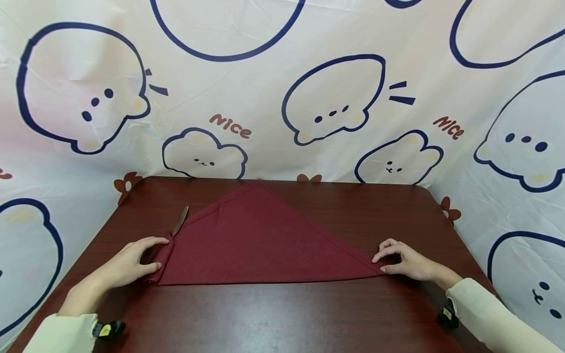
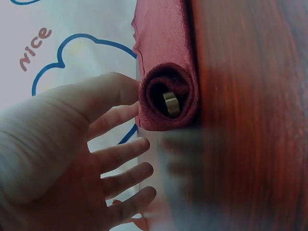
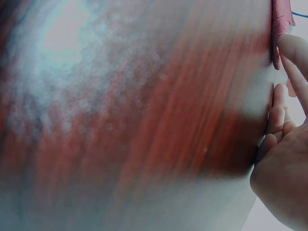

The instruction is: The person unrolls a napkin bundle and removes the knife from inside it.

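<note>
A dark red cloth napkin lies on the table as a wide triangle, its peak at the far edge. Its left end is wound into a roll. From the far end of this roll sticks a table knife; inside the near end, gold-coloured metal ends show. The rest of what the roll contains is hidden. My left hand rests at the roll, thumb and forefinger touching it, other fingers extended. With thumb and forefinger, my right hand touches the napkin's right corner.
A brown wooden table carries the napkin, with light glare on its near part. Behind and on both sides hangs a white sheet printed with blue cartoon outlines, bordering the table's edges.
</note>
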Action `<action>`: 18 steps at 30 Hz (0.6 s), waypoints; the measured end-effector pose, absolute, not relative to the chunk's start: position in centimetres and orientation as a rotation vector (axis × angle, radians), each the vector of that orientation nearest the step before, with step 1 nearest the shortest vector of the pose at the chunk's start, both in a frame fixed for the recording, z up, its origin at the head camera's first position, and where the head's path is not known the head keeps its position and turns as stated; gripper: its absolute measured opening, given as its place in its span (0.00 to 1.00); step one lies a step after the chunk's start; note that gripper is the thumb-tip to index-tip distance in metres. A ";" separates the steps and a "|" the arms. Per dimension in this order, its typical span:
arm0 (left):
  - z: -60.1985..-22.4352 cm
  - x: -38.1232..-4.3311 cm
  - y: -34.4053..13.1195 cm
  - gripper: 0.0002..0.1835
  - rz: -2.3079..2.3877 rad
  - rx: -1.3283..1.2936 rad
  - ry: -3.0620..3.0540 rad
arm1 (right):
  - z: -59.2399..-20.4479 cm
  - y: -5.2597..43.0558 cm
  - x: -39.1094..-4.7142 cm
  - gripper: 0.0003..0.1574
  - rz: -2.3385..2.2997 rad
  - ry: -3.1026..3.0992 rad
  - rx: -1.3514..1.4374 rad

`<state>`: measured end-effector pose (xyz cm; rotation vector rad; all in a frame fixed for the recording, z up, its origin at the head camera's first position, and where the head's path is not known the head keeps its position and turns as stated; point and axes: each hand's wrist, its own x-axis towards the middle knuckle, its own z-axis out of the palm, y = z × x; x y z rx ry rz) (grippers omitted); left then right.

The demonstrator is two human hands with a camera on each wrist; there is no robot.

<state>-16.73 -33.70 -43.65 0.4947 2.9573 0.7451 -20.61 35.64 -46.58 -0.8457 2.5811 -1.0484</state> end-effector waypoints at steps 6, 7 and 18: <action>-43.4 -16.7 -33.2 0.28 0.717 0.523 2.990 | -46.6 35.7 -20.6 0.11 -1.045 2.584 -0.851; -43.4 -16.7 -33.0 0.28 0.711 0.513 2.990 | -46.6 35.7 -20.6 0.11 -1.045 2.585 -0.852; -43.1 -16.2 -31.3 0.30 0.580 0.412 2.975 | -46.3 35.7 -20.6 0.11 -1.049 2.557 -0.863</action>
